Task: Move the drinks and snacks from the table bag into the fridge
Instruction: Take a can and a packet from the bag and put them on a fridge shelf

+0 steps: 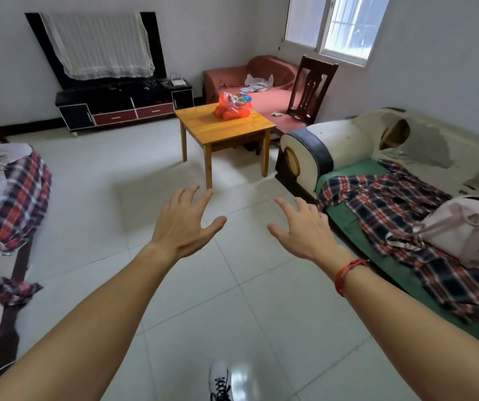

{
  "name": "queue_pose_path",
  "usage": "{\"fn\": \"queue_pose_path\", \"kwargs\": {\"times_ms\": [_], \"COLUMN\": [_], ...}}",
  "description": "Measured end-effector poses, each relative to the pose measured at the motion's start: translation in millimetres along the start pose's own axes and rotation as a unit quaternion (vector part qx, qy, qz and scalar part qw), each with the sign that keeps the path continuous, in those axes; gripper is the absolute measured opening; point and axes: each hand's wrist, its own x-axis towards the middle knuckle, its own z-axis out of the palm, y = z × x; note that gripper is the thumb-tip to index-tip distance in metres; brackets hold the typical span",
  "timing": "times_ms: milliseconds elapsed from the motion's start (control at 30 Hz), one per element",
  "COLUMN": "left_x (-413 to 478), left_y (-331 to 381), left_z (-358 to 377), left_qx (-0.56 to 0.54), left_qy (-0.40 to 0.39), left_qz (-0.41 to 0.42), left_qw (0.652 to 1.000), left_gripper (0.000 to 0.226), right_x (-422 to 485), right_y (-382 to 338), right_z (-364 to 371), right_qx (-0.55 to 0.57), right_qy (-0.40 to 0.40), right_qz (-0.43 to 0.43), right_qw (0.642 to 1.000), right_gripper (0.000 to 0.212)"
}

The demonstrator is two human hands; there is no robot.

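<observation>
We hold both arms out over the tiled floor [93, 180]. Our left hand [181, 224] and right hand [301, 230] are both empty, with the fingers spread wide. The orange plastic bag [234, 107] sits on the small wooden table [203, 125] across the room, well apart from our hands and towards the table's far side. It bulges low and gapes at the top, where a colourful packet [242, 97] shows. We judge the film thin, soft and a little slippery, so it will sag and shift as we lift. The rounded lumps at the bottom may be bottles, which would make the bag bottom-heavy. The packet on top looks light and easy to crush. We would gather the bag at its top and put one hand under the base. No fridge is in view.
</observation>
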Motion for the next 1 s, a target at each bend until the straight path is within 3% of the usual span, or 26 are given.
{"fn": "queue_pose_path", "kwargs": {"times_ms": [567, 1000], "left_x": [309, 530], "left_y": [-94, -106], "left_z": [89, 153], "left_qx": [-0.043, -0.029], "left_qy": [-0.028, -0.020], "left_qz": [0.025, 0.004], "left_qw": [0.998, 0.999], "left_gripper": [0.080, 0.081], "right_x": [319, 551], "right_y": [19, 103], "right_z": [12, 27], "right_qx": [-0.022, -0.013], "right_qy": [-0.016, -0.027], "right_qz": [0.025, 0.022], "right_qw": [0.999, 0.999], "right_gripper": [0.067, 0.067]}}
